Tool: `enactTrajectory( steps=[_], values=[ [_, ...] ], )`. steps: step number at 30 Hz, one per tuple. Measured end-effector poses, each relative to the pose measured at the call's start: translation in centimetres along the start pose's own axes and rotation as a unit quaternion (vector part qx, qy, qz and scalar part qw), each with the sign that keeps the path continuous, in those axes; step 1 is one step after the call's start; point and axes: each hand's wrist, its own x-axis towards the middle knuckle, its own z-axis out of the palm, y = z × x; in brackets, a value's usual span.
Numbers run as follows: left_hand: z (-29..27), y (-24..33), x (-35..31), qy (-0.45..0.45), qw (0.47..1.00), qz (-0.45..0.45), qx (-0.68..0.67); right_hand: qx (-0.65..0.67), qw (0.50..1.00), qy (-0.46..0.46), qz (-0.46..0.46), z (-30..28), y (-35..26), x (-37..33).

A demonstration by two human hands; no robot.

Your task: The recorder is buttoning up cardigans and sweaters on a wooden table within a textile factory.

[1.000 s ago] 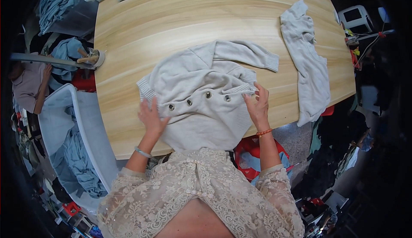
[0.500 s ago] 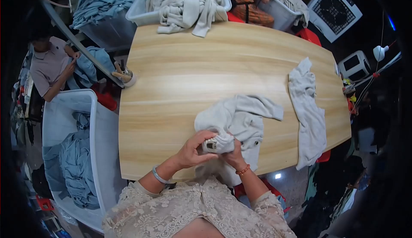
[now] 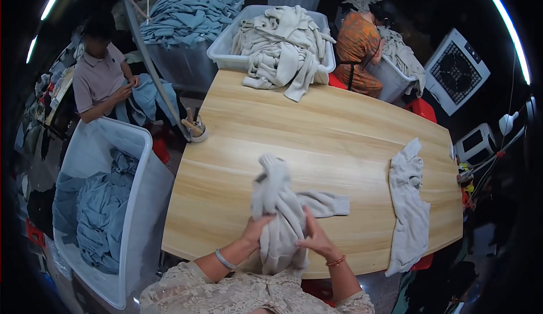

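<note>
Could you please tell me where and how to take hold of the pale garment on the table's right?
Probably by the near end of the pale garment, from the person's side, pinching top and underside: it lies long and flat, and that end seems to overhang the edge of the table.

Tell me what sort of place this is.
It looks like a garment workshop: a pale sweater in hand at a wooden table, blue garments in a large bin, and more pale knitwear heaped in a tub beyond.
</note>
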Motion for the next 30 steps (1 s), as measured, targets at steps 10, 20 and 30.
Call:
enactTrajectory(
  steps=[10, 20, 30],
  values=[
    [-5.0, 0.7, -1.5, 0.041, 0.994, -0.099, 0.005, 0.067, 0.943, -0.219, 0.243, 3.7, 4.1, -0.4],
    [-12.3, 0.6, -9.9, 0.18, 0.982, -0.05, 0.016, 0.069, 0.994, 0.076, -0.048, -8.5, -17.3, 24.7],
    [-13.7, -4.4, -12.6, 0.223, 0.972, -0.018, -0.073, 0.11, 0.9, -0.075, -0.415, -3.9, -27.8, 29.4]
  ],
)
